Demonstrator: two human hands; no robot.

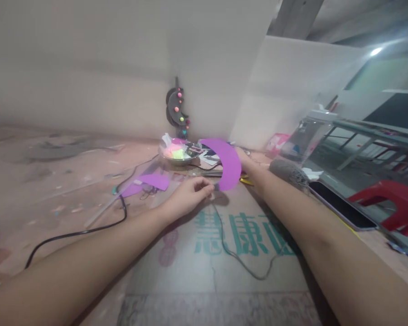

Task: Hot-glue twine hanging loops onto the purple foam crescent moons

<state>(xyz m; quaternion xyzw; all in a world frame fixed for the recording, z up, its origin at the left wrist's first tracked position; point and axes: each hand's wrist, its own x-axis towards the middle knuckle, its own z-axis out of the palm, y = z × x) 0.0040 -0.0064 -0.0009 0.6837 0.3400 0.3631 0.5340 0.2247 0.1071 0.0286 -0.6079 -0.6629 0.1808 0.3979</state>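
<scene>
A flat purple crescent (231, 165), paper or felt by its look, is held up over the work board. My left hand (195, 192) is closed in a pinch at its lower tip, where a small dark grey bit shows between fingertips and crescent. A thin grey cord (229, 251) runs down from near these fingertips and curves across the board. Behind the crescent's right edge is my right hand (243, 159); its fingers are hidden, so its grip cannot be seen. Beside it lies something with a yellow handle (246, 181).
Purple offcuts (144, 183) and a black cable (78, 232) lie left. Behind stand a clear bowl (180, 158) of bright pieces and a dark crescent ornament (175, 108) with coloured balls. Rightward are a grey roll (287, 173), a phone (342, 204), a plastic jug (302, 136) and a red stool (391, 203).
</scene>
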